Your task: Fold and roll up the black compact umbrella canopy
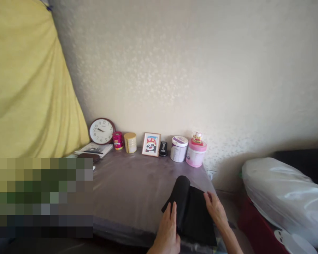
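Note:
A black sheet of limp material [198, 215], maybe a bag or cloth, lies at the table's front right corner. Its left part curls over into a thick rounded fold [182, 194]; the right part spreads flat and its lower edge reaches the table's front edge. My left hand [167, 227] holds the fold from the left, fingers long against it and thumb lower down. At the upper right edge of the sheet, my right hand [215, 209] grips with bent fingers; its thumb is mostly hidden.
Along the wall stand a round clock [102, 131], a pink can [118, 141], a yellow-lidded can [130, 143], a framed panda picture [151, 144], a purple-white tub [179, 149] and a pink tub [195, 155]. A plastic-wrapped bundle [283, 194] sits right. Pixelation covers the lower left.

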The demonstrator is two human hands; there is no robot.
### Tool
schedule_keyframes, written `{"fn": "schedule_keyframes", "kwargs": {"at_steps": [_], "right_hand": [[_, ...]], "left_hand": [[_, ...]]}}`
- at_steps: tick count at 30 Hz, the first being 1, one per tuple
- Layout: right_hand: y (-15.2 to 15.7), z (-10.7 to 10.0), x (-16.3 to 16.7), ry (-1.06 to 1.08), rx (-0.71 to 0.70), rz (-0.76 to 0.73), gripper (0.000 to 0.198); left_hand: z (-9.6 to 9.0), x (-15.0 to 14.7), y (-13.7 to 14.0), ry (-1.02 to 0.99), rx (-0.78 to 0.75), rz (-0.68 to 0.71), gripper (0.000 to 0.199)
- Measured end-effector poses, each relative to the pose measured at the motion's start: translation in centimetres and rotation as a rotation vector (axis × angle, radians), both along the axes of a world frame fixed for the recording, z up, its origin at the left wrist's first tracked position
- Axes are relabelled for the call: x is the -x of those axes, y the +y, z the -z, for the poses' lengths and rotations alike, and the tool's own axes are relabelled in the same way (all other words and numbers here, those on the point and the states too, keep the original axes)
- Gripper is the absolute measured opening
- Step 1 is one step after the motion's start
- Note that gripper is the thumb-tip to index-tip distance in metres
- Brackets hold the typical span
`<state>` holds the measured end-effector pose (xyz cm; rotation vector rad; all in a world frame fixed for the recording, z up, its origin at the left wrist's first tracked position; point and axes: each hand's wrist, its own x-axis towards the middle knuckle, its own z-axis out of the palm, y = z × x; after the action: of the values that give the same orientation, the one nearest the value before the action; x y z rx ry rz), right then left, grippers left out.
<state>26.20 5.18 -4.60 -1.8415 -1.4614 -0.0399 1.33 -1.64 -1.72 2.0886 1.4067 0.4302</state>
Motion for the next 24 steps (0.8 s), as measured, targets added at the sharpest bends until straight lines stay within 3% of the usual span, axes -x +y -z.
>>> {"fn": "schedule_keyframes", "kwargs": {"at_steps": [6, 13, 18, 24], "right_hand": [[-2.8, -1.8, 2.1, 0.167, 0.166, 0.000, 0.043], [-3.4, -3.1, 3.7, 0.325, 0.218, -0.071, 0.040], [-3.0, -5.0, 5.0, 0.632, 0.235, -0.232, 0.041], [-0.5, -6.8, 8.4, 0.898, 0.153, -0.361, 0.047]], "left_hand": [[0.1, 0.2, -0.2, -0.032, -0.045, -0.002, 0.091], [0.7, 0.3, -0.2, -0.049, -0.091, 0.004, 0.090], [0.7, 0.3, -0.2, -0.043, -0.087, -0.004, 0.090], [1.0, 0.1, -0.1, -0.034, -0.079, -0.014, 0.090]]}}
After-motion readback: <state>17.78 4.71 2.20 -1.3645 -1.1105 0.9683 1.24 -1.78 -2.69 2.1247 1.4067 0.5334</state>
